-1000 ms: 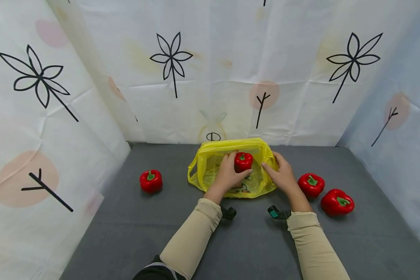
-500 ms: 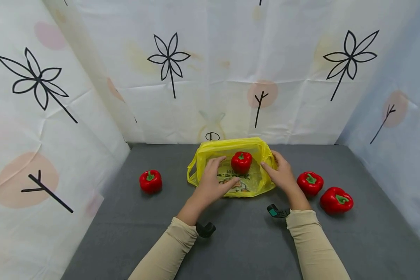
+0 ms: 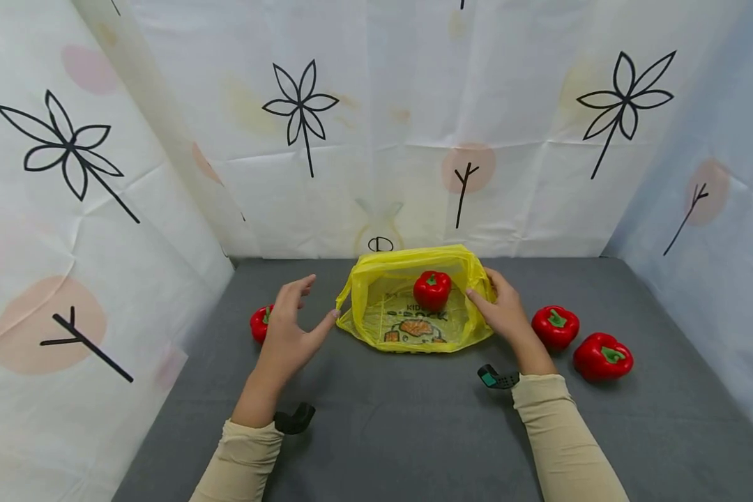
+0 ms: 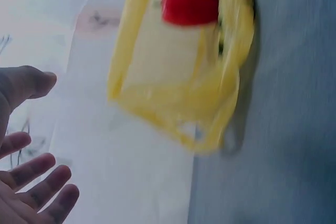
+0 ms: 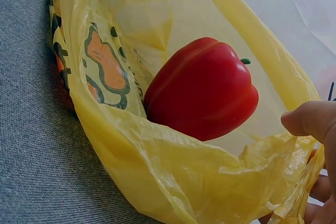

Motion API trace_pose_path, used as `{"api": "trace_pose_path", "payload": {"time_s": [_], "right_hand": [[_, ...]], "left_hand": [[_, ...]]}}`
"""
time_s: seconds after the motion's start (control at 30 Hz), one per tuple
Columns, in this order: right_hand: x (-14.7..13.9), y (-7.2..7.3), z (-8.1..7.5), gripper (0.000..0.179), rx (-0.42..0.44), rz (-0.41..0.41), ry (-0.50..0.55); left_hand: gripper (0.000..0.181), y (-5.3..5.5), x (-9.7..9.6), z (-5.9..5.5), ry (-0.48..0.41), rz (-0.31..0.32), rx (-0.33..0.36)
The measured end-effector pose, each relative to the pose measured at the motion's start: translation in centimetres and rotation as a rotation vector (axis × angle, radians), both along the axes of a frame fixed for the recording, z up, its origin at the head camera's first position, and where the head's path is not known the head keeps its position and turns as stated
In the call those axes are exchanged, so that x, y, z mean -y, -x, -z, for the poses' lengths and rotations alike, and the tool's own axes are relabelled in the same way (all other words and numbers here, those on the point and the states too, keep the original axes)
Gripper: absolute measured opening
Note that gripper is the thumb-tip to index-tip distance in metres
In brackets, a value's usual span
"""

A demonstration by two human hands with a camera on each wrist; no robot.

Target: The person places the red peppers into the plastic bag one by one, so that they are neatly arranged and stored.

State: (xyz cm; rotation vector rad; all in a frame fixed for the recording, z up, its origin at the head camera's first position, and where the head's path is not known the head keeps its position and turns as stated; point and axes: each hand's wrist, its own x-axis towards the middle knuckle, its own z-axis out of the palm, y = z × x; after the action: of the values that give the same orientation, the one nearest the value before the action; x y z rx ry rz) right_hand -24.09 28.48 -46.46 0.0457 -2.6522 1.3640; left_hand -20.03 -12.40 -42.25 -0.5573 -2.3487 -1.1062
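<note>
A yellow plastic bag (image 3: 408, 261) lies with its mouth toward me, and one red bell pepper (image 3: 432, 291) is inside it on the printed side. My right hand (image 3: 505, 312) grips the bag's right edge, thumb on the inside and fingers behind the film, as the right wrist view shows. My left hand (image 3: 286, 343), fingers spread and holding nothing, is left of the bag. It partly hides a second red bell pepper (image 3: 259, 325) on the grey table. In the left wrist view, the bag (image 4: 181, 95) appears blurred, apart from the left fingers (image 4: 39, 169).
Two more red bell peppers, one (image 3: 555, 328) close to my right wrist and another (image 3: 603, 358) farther right, stand on the grey table (image 3: 401, 425). White printed cloth (image 3: 376, 139) closes off the back and both sides.
My left hand has let go of the bell pepper inside the bag, come out and moved left toward the leftmost bell pepper. My right hand keeps its hold on the bag's edge.
</note>
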Motion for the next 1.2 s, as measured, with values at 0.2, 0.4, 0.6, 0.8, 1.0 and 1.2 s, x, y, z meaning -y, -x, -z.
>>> {"api": "trace_pose_path", "payload": {"time_s": [0.2, 0.4, 0.6, 0.8, 1.0, 1.2], "right_hand": [[0.1, 0.0, -0.2, 0.072, 0.011, -0.001, 0.006], [0.0, -0.1, -0.3, 0.071, 0.004, 0.001, 0.003], [0.1, -0.2, -0.3, 0.07, -0.002, -0.002, 0.006], [0.2, -0.3, -0.3, 0.07, 0.005, 0.003, 0.012], [0.2, -0.4, -0.2, 0.071, 0.009, 0.014, 0.008], [0.1, -0.2, -0.2, 0.071, 0.006, 0.006, 0.02]], "left_hand": [[0.07, 0.5, 3.9, 0.3, 0.025, -0.174, 0.014], [0.075, 1.2, 6.8, 1.2, 0.068, -0.291, 0.183], [0.102, 1.7, 8.9, 2.5, 0.126, -0.288, 0.461], [0.099, 2.2, 9.6, 3.8, 0.099, -0.219, 0.535], [0.086, 2.5, 9.4, 4.4, 0.108, -0.227, 0.521], [0.084, 2.5, 9.3, 4.4, 0.115, -0.239, 0.506]]}}
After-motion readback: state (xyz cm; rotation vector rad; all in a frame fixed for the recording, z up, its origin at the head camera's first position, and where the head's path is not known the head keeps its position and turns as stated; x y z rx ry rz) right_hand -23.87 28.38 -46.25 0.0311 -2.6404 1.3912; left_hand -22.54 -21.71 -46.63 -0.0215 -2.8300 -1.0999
